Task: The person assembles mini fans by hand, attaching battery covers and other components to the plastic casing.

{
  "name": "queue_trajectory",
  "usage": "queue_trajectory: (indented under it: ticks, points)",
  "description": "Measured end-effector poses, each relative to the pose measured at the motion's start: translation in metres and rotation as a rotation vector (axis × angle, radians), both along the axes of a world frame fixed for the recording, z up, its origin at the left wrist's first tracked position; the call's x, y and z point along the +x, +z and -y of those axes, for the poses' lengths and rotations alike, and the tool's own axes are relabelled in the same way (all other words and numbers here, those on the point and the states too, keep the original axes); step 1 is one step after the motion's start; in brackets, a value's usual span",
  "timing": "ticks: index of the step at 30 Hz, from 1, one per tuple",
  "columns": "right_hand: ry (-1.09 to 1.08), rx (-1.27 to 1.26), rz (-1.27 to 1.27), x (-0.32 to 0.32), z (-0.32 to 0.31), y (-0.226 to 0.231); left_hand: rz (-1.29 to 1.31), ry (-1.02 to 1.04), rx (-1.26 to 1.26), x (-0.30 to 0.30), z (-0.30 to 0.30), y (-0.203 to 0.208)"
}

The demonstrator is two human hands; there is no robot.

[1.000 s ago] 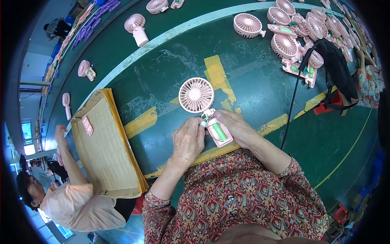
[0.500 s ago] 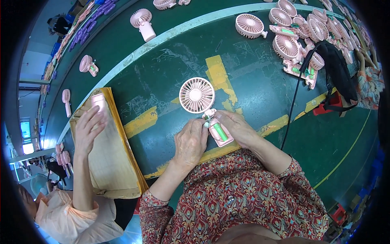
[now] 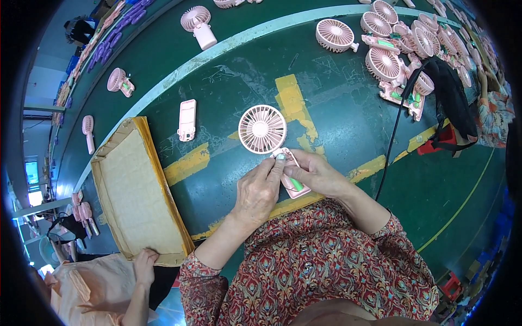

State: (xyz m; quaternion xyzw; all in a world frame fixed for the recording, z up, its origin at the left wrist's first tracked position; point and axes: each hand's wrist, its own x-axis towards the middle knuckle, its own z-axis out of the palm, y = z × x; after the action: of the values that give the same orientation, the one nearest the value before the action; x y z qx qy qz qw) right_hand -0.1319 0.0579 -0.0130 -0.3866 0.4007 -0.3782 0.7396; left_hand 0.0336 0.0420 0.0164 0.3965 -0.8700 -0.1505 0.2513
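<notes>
A pink handheld fan lies in front of me, its round grille (image 3: 262,129) facing up and its handle (image 3: 296,191) toward my body. The handle is opened, and a green cylindrical battery (image 3: 297,184) shows inside it. With thumb and fingers closed, my left hand (image 3: 256,191) presses on the neck end of the handle. My right hand (image 3: 319,173) grips the handle's right side, thumb laid over it. My fingers cover the small parts at the neck. Farther left on the green table lies a separate pink handle shell (image 3: 187,120).
A shallow cardboard box (image 3: 142,187) stands at left, a co-worker's hand (image 3: 145,265) on its near edge. Many pink fans and opened handles (image 3: 389,65) are heaped at far right, beside a black strap (image 3: 443,98) and a dark cable (image 3: 389,146). More fans (image 3: 197,26) lie beyond the pale strip.
The co-worker's hand has drawn back to the box's near edge; the pink shell it held now lies on the table. My left fingers have moved over the neck, and my right thumb over the handle.
</notes>
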Motion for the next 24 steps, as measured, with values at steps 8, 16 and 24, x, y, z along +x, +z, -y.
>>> queue_trajectory:
  ticks: [8,16,24]
  points:
    - [-0.035,-0.04,-0.039,0.002,0.0,-0.005,0.172,-0.118,0.077,0.0,0.005,0.008]
    - [-0.038,-0.127,-0.156,0.002,0.001,-0.001,0.222,-0.174,0.144,-0.005,0.015,0.013]
    - [-0.047,0.06,-0.041,0.002,0.002,-0.005,-0.049,-0.015,0.2,0.0,0.012,0.011]
